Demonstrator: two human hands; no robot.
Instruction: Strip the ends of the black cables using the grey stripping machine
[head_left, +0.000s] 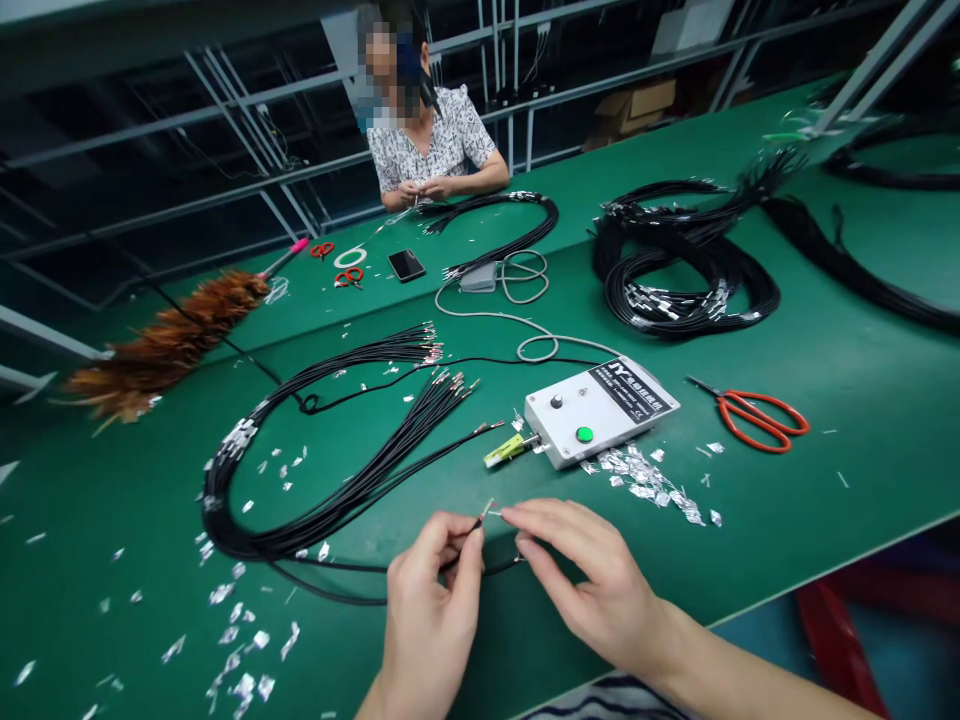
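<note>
My left hand (435, 600) pinches a black cable (341, 566) between thumb and forefinger, close to its stripped end. Short thin inner wires (486, 510) fan out above those fingertips. Facing them is my right hand (592, 575), its thumb and forefinger apart, with the forefinger tip at or touching a pale wire. Below the right thumb another cable end shows; whether the thumb touches it is unclear. Just beyond my hands sits a white box (570, 425) with a green button, a knob and a yellow-green clip (506, 452) at its side.
A curved bundle of black cables (225, 500) lies left, among foil scraps (244, 685). Orange-handled scissors (761, 415) are at right, near coiled cables (675, 270). Across the table a person (435, 140) works with both hands. A phone (406, 264) and feather duster (180, 335) lie farther back.
</note>
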